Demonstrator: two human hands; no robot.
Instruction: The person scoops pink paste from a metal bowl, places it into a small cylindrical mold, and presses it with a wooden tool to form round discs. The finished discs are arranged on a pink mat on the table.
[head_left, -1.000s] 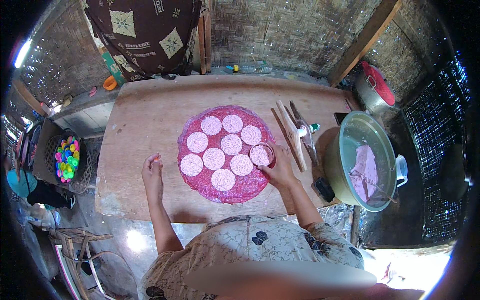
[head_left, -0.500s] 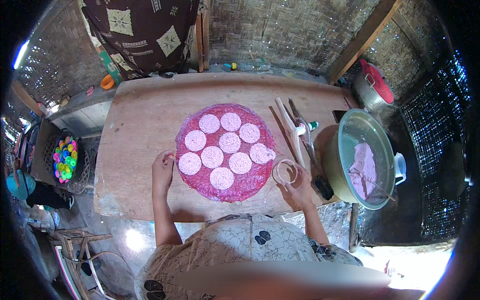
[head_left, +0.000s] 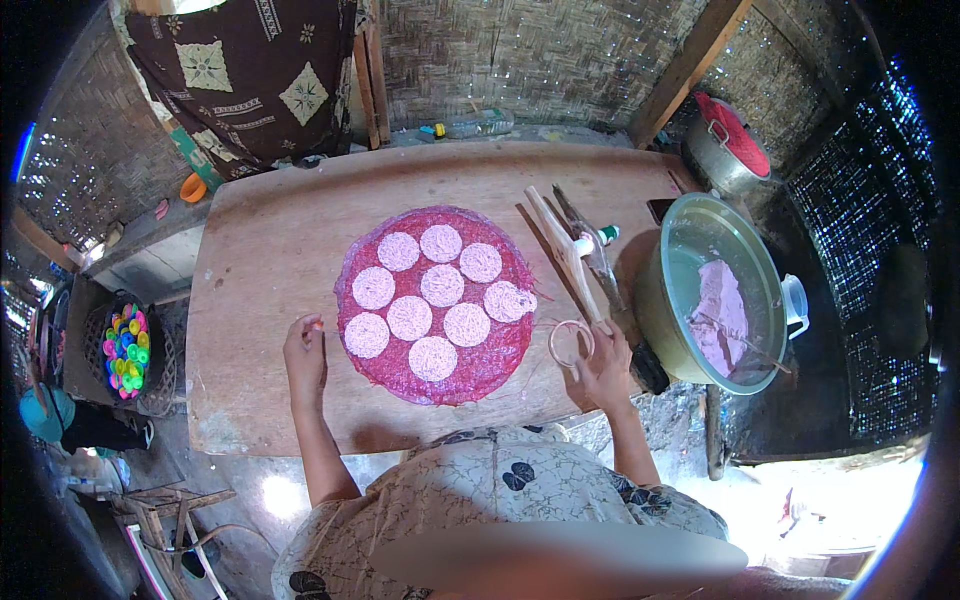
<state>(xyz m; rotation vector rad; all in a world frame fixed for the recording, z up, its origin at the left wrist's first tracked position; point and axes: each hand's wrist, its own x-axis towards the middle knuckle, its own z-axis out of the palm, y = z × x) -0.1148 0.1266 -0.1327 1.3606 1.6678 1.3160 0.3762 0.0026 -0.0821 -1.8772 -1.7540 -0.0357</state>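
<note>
A round red mesh sheet [head_left: 487,376] lies on the wooden table, bearing several flat pale pink discs [head_left: 409,317] of a rough paste. The disc at its right edge [head_left: 507,301] has an uneven rim. Just left of the sheet, my left hand [head_left: 304,352] is closed, a small orange bit showing at its fingertips; what it is I cannot make out. To the right of the sheet, my right hand [head_left: 606,373] grips a thin pale ring [head_left: 552,345] between thumb and fingers, low at the tabletop.
Wooden sticks [head_left: 560,250] and a small white-and-green item [head_left: 607,234] lie right of the sheet. A large green basin [head_left: 655,315] holds pink paste [head_left: 720,305]. Behind it stands a metal pot [head_left: 703,150]. A basket of colourful pieces [head_left: 127,350] is at far left.
The whole view has shifted, so the table and sheet sit further left. My right hand's fingers have stretched further past the ring. My left hand stays closed beside the sheet.
</note>
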